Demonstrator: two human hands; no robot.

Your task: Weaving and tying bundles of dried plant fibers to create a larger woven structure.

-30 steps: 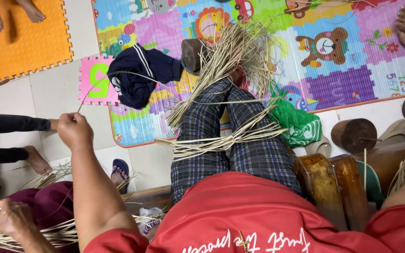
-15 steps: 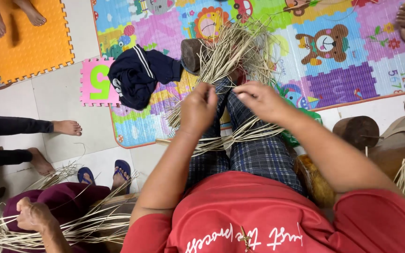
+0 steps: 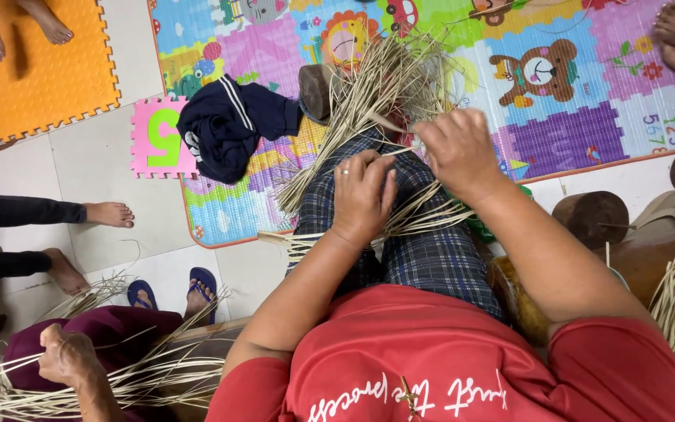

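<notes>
Left hand (image 3: 362,195), ring on one finger, lies palm down with the fingers curled over a crossing of pale dried straw strands (image 3: 400,223) on the lap, pinning them against the checked trousers (image 3: 431,258). Right hand (image 3: 456,150), just above and beside it, is closed in a pinch on a single thin strand whose end runs across to the left hand's knuckles; how tightly the fingertips close cannot be told, since the back of the hand hides them.

The strands lie in two sets: a long sheaf (image 3: 388,74) fanning away over the knees toward the colourful play mat (image 3: 572,101), and a shorter band crossing it at the thighs, its ends sticking out to either side. The step in hand appears to be plaiting: one strand is being led across while the crossing is held flat. The next move probably calls for keeping the left hand's pressure on the crossing so that it does not spring apart while the right hand draws its strand snug.

Beyond the knees, a dark blue garment (image 3: 228,125) lies on the mat's edge. At lower left another person's hand (image 3: 64,355) grips a separate bundle of straw (image 3: 142,383), near a pair of blue sandals (image 3: 172,291).
</notes>
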